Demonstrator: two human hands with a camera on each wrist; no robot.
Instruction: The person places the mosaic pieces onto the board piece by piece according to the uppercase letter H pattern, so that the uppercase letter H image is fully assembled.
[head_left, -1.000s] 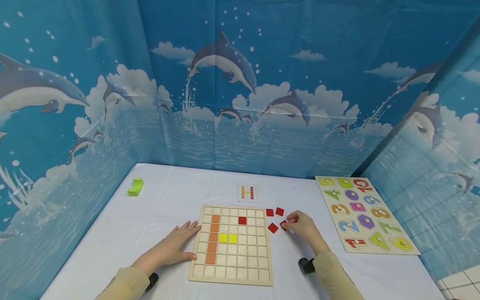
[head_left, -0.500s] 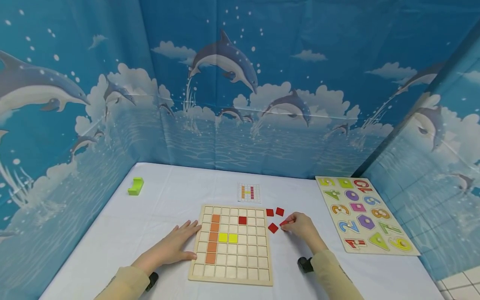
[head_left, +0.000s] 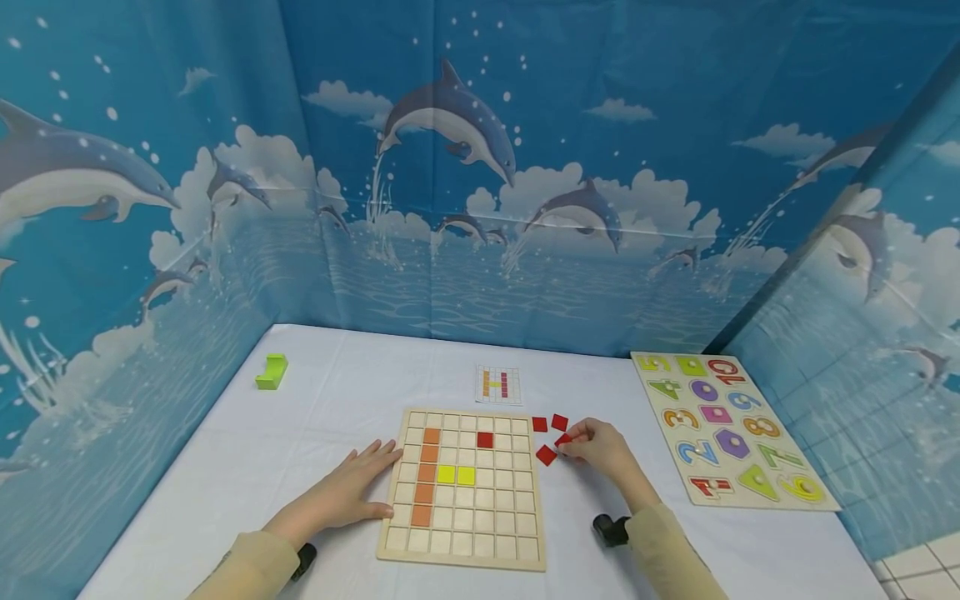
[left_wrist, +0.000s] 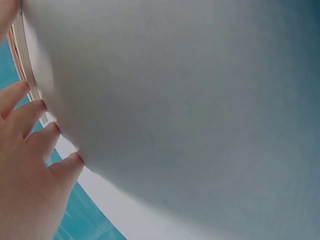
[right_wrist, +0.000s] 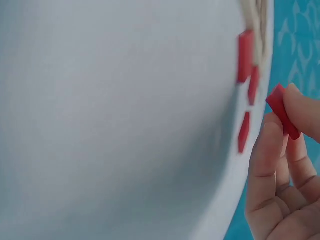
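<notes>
My left hand [head_left: 341, 492] lies spread at the left edge of the wooden grid board [head_left: 462, 567], fingertips and thumb touching its rim. Five orange tiles [head_left: 426, 473] form a column on the board; two yellow tiles [head_left: 456, 475] sit beside it and one red tile [head_left: 485, 440] is higher up. Right of the board, my right hand [head_left: 600, 450] pinches a red tile [right_wrist: 283, 111] between thumb and fingers, held off the cloth in the right wrist view. Three loose red tiles [head_left: 546, 455] lie near it.
A printed pattern card [head_left: 498, 386] lies behind the board. On the right is a number and shape puzzle [head_left: 735, 433]; a green block [head_left: 272, 372] stands at the far left. Dolphin-print curtains [head_left: 480, 250] surround the white table.
The right hand has taken up the red tile from the cloth and moved slightly left with it. My left hand remains at the board's edge.
</notes>
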